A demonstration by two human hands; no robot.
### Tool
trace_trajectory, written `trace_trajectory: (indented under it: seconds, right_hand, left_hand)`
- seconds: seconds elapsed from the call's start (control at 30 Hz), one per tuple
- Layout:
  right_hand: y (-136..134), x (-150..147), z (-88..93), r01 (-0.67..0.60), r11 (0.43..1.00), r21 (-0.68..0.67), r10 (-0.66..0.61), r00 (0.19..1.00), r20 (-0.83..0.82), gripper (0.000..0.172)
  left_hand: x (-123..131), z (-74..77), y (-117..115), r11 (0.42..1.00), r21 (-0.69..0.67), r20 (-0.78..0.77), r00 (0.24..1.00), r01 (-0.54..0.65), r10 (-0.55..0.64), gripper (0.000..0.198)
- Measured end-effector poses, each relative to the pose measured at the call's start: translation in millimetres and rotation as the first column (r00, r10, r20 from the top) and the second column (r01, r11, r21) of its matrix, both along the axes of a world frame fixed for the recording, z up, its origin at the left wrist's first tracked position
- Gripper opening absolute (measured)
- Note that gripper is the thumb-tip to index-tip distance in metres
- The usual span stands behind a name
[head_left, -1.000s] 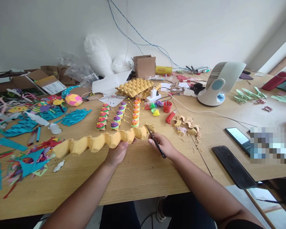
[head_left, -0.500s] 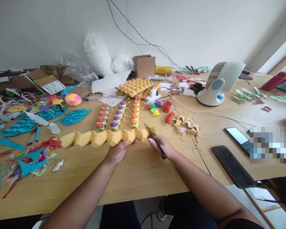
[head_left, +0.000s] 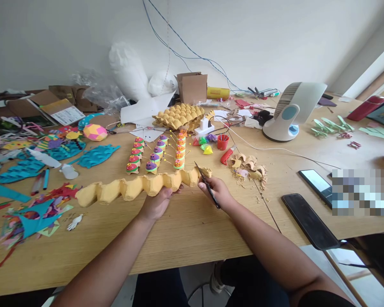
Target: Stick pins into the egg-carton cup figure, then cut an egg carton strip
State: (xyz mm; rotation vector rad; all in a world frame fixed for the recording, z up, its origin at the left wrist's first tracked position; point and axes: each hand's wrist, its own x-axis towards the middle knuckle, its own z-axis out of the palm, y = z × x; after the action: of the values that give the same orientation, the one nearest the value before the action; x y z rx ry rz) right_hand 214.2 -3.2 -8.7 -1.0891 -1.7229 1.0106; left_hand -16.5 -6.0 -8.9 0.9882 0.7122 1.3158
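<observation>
A long yellow strip cut from an egg tray (head_left: 132, 189) is held up across the front of the table, its row of cups running left to right. My left hand (head_left: 158, 204) grips it from below near the middle, some fingers hidden behind it. My right hand (head_left: 218, 191) is closed on black-handled scissors (head_left: 211, 192); their blades lie at the strip's right end. Just behind the strip stand painted caterpillars, one red and green (head_left: 136, 154), one purple (head_left: 157, 153) and one orange (head_left: 180, 149).
Yellow egg trays (head_left: 178, 116) lie behind the caterpillars. A red utility knife (head_left: 227, 155) and cardboard scraps (head_left: 249, 166) are right of the strip. Farther right are a white fan (head_left: 283, 113) and a dark phone (head_left: 309, 221). Colourful paper scraps (head_left: 28, 217) cover the left side.
The left end of the strip has dipped slightly and come nearer. The scissors have shifted only a little at the right end. Another person's hand shows more at the right edge.
</observation>
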Motion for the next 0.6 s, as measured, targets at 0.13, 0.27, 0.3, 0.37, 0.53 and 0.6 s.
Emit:
trace_trajectory:
  seconds: [0.13,0.27,0.3,0.37,0.53,0.6]
  right_hand:
    - [1.5,1.3,-1.7,0.020,1.000,0.020,-0.020,1.000,0.015,0.038]
    - [2.2,2.8,-2.3,0.051,0.998,0.022,-0.052,0.998,0.047,0.037]
    - [2.1,3.0,-2.0,0.056,0.998,0.024,-0.057,0.997,0.053,0.037]
    - [1.5,3.1,-1.2,0.064,0.998,0.029,-0.065,0.996,0.060,0.038]
    - [-0.8,2.3,0.8,0.099,0.995,0.025,-0.101,0.992,0.072,0.038]
    - [-1.1,2.4,1.0,0.106,0.994,0.035,-0.108,0.990,0.086,0.037]
  left_hand:
    - [2.1,3.3,-0.5,1.000,-0.022,-0.005,1.000,0.018,-0.018,0.040]
    - [3.0,3.2,-0.1,0.997,-0.055,0.032,0.998,0.048,-0.046,0.046]
    - [3.1,2.6,0.1,0.997,-0.058,0.038,0.998,0.052,-0.049,0.047]
    - [3.2,1.3,0.5,0.997,-0.057,0.041,0.998,0.056,-0.054,0.049]
    - [3.0,-1.4,1.3,0.996,-0.063,0.048,0.997,0.066,-0.063,0.052]
    - [2.7,-1.8,1.5,0.995,-0.075,0.062,0.996,0.069,-0.064,0.051]
